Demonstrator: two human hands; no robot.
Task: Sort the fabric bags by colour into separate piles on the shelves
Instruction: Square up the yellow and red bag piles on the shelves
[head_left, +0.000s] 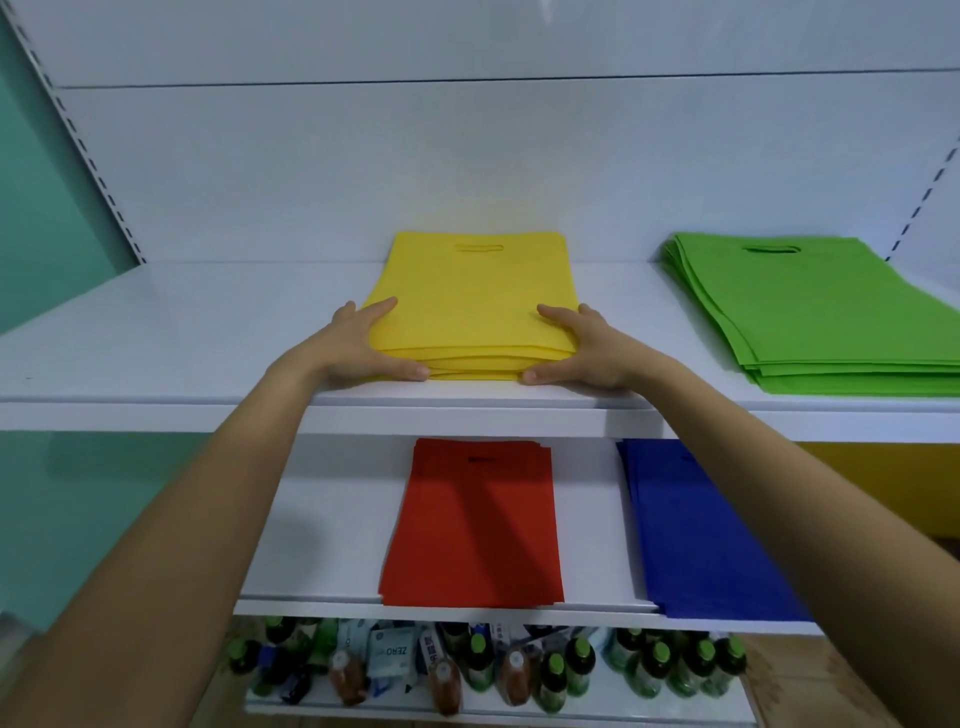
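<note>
A pile of yellow fabric bags (475, 296) lies in the middle of the upper white shelf (156, 332). My left hand (363, 345) rests against the pile's near left corner, fingers straight along its side and thumb at the front edge. My right hand (576, 345) mirrors it at the near right corner. To the right on the same shelf is a pile of green bags (810, 306). On the shelf below lie a pile of red bags (475, 525) and a pile of blue bags (696, 535), partly behind my right forearm.
The lowest shelf holds several green-capped bottles (550, 670) and small packets. A slotted upright (78, 135) runs up the left side of the white back panel. The left part of the upper shelf is bare.
</note>
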